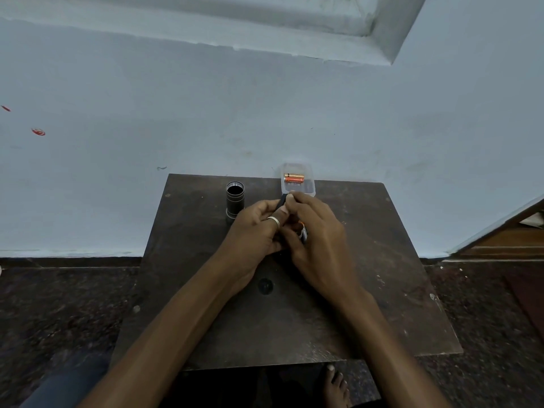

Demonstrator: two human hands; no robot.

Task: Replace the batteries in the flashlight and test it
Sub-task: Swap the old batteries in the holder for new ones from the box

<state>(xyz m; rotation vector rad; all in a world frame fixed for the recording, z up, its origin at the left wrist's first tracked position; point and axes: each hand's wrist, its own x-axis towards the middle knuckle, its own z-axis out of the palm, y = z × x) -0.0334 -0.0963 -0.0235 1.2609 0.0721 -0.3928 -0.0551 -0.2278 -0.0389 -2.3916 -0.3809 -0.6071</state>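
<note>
Two hands meet at the centre of the frame over a small dark table. The left hand, a ring on one finger, and the right hand are both closed around a dark battery holder. Its black end pokes out above the fingertips, and an orange-tipped cell shows lower down between the palms. Working it with both hands probably gives one a steady grip while the other presses cells in or out, though which of those is going on I cannot tell.

Just left of the hands, the flashlight body stands upright on the table with its open end facing up. This keeps it from rolling and leaves it ready to receive the holder again. A clear plastic box sits at the table's far edge, just above the hands, holding orange batteries within easy reach. A small dark cap-like piece lies lower on the table, between the forearms.
</note>
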